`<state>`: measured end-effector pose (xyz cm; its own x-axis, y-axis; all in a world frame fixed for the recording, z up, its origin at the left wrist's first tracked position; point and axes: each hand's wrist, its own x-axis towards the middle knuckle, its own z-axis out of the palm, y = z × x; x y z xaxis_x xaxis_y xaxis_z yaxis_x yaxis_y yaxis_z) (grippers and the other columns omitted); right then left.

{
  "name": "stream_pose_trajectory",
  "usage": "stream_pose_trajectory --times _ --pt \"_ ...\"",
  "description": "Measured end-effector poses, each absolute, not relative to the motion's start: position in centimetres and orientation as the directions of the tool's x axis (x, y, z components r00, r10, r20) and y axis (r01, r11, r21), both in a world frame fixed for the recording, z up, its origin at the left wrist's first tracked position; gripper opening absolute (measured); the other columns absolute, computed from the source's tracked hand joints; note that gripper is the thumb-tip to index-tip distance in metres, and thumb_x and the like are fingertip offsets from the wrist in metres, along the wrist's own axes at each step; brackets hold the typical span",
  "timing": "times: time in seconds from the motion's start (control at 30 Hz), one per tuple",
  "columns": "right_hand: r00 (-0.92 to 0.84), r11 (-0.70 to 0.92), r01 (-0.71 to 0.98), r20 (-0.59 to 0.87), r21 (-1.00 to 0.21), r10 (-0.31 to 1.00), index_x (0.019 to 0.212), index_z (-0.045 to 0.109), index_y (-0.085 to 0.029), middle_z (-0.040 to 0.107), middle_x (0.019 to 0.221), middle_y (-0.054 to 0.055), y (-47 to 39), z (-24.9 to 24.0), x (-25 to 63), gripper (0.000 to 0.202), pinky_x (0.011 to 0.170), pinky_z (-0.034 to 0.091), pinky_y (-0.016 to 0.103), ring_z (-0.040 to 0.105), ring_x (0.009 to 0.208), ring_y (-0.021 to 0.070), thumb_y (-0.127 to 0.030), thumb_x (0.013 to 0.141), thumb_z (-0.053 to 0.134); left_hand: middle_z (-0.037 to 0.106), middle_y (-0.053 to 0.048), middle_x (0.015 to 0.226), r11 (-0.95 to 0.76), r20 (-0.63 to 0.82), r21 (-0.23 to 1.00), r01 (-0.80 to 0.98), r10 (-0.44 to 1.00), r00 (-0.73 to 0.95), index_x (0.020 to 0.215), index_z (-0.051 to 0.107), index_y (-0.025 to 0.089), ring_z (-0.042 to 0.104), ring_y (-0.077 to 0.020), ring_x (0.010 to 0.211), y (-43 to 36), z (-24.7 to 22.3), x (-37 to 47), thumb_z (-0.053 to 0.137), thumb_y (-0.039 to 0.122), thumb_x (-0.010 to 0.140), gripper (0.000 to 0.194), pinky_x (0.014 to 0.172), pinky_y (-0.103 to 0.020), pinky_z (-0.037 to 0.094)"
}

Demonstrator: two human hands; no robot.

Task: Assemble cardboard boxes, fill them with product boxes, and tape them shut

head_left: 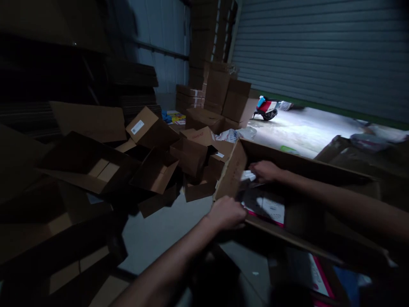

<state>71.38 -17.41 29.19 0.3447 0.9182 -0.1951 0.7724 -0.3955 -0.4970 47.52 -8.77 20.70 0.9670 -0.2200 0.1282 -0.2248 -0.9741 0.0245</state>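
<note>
A large open cardboard box [306, 160] stands tilted at the right. My left hand [227, 212] is closed over its near left edge. Inside the box, near the far left corner, my right hand [266, 171] is closed around a small white item [247, 175], whose kind I cannot make out. Below that hand lies a flat white and pink package [270, 209] in the box. The deeper right part of the box is dark.
Several open cardboard boxes [188, 155] lie heaped at the left and centre. Cardboard stacks [131, 74] stand behind. A half-raised shutter [319, 55] and a red and white scooter [267, 107] are at the back. Another pink-edged package [321, 277] lies below the box.
</note>
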Motion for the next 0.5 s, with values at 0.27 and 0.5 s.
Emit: stream_pose_trajectory --times 0.27,0.5 --pt "0.57 -0.594 0.785 0.173 0.177 0.804 0.127 0.07 -0.019 0.073 0.125 0.017 -36.5 39.6 73.3 0.045 0.083 0.045 0.035 0.069 0.111 0.0308 -0.02 0.082 0.068 0.055 -0.019 0.151 -0.97 0.465 -0.049 -0.236 -0.231 0.855 0.151 0.049 0.017 0.051 -0.0305 0.141 -6.5 24.3 52.5 0.062 0.026 0.097 0.056 0.117 -0.049 0.039" --pt "0.851 -0.44 0.511 0.506 -0.738 0.141 0.106 0.073 -0.02 0.076 0.11 0.018 -43.9 41.5 67.8 0.04 0.085 0.055 0.046 0.071 0.103 0.0356 -0.04 0.072 0.078 0.054 -0.013 0.155 -0.854 0.455 0.455 -0.252 -0.02 0.89 0.151 0.049 0.023 0.05 -0.0256 0.144 -8.5 25.1 50.2 0.065 0.033 0.096 0.058 0.119 -0.043 0.041"
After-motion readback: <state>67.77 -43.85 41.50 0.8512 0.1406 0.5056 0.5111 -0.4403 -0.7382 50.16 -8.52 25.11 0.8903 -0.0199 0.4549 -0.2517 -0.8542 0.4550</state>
